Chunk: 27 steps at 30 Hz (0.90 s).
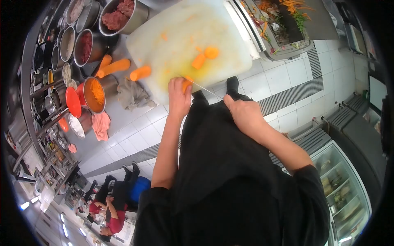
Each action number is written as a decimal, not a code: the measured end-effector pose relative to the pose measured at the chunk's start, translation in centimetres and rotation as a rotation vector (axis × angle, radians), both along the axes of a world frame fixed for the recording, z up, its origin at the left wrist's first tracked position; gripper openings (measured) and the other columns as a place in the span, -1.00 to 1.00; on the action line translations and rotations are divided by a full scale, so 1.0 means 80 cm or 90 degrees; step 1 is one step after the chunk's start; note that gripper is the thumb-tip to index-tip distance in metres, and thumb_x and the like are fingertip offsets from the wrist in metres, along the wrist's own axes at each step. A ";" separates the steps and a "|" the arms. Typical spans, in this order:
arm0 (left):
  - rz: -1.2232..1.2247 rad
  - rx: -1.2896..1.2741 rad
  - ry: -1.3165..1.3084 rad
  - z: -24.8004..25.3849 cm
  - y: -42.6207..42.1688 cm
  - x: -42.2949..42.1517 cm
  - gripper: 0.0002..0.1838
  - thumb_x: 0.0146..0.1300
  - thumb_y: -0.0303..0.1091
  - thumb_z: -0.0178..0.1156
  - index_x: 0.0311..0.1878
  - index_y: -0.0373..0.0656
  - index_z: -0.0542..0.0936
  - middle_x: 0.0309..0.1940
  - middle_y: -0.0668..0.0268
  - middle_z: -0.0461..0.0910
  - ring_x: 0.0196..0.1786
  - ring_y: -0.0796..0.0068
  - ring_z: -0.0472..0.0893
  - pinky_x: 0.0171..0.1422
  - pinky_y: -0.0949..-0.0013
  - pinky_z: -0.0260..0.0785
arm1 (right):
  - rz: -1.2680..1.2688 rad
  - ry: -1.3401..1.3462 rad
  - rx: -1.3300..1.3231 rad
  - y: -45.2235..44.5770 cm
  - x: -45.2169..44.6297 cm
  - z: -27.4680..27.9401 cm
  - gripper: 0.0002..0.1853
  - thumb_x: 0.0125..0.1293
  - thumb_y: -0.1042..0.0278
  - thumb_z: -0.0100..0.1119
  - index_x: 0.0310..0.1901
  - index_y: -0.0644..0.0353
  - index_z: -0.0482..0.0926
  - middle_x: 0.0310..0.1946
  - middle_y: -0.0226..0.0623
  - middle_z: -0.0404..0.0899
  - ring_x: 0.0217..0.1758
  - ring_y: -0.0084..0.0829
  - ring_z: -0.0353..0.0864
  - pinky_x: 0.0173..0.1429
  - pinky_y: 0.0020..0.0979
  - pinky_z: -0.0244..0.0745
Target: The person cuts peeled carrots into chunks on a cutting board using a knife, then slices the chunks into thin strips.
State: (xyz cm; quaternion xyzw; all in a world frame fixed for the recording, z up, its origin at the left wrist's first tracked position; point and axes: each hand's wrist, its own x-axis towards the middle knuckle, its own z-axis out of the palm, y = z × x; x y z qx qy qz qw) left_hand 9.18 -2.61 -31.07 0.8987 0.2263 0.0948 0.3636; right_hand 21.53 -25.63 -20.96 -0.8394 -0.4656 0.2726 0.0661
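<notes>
While pinning the carrot piece [186, 85] with the left hand [178, 97] at the near edge of the cutting board [223, 35] and gripping the knife [207, 90] in the right hand [245, 115], apparently mid-cut, control downward pressure and finger clearance for the next stroke.

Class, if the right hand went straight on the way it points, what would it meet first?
Probably the carrot piece held by the left hand, though the depth is unclear.

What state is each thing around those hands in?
Left hand: holding the carrot piece
Right hand: gripping the knife
Knife: blade at the carrot piece
Cutting board: stained yellow-orange
Shredded-carrot pot: uncovered
Minced-meat pot: uncovered
Gray cloth: crumpled
Pink cloth: crumpled
</notes>
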 end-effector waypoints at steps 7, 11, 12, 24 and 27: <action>-0.010 -0.016 -0.022 0.002 0.002 -0.001 -0.66 0.40 -0.40 0.27 0.17 -0.28 0.48 0.11 -0.05 0.47 0.19 -0.19 0.45 0.33 -0.07 0.30 | -0.036 0.035 0.112 0.050 -0.008 -0.092 -0.78 0.34 0.49 0.13 0.00 0.19 0.43 -0.53 -0.11 0.69 -0.45 -0.04 0.77 -0.40 -0.06 0.61; -0.020 0.063 0.013 0.011 0.007 -0.002 -0.58 0.36 -0.37 0.35 0.19 -0.27 0.44 0.09 0.00 0.49 0.17 -0.10 0.48 0.36 0.01 0.32 | -0.014 0.069 0.051 0.066 0.011 -0.094 -0.70 0.32 0.49 0.14 0.08 0.19 0.44 -0.45 -0.06 0.73 -0.36 0.02 0.79 -0.30 -0.01 0.65; -0.020 0.107 0.044 0.014 0.008 0.000 -0.57 0.34 -0.39 0.38 0.18 -0.27 0.44 0.10 0.02 0.51 0.16 -0.07 0.50 0.36 0.04 0.34 | -0.006 0.099 -0.001 0.067 0.019 -0.091 -0.67 0.33 0.48 0.13 0.13 0.19 0.45 -0.39 -0.04 0.76 -0.29 0.01 0.82 -0.25 -0.01 0.68; 0.155 -0.233 -0.171 -0.019 0.003 -0.018 -0.40 0.29 -0.60 0.43 0.33 -0.26 0.38 0.32 0.11 0.51 0.31 0.28 0.58 0.47 0.21 0.41 | 0.025 -0.018 0.014 0.053 0.019 -0.072 -0.66 0.27 0.51 0.15 0.09 0.21 0.43 -0.48 -0.08 0.74 -0.38 -0.04 0.81 -0.33 -0.06 0.66; 0.148 -0.216 -0.125 -0.014 0.004 -0.017 -0.43 0.28 -0.57 0.45 0.31 -0.25 0.43 0.30 0.13 0.54 0.31 0.28 0.59 0.47 0.20 0.42 | 0.023 -0.025 0.010 0.051 0.015 -0.090 -0.66 0.27 0.51 0.15 0.08 0.19 0.43 -0.49 -0.08 0.74 -0.39 -0.05 0.81 -0.35 -0.07 0.65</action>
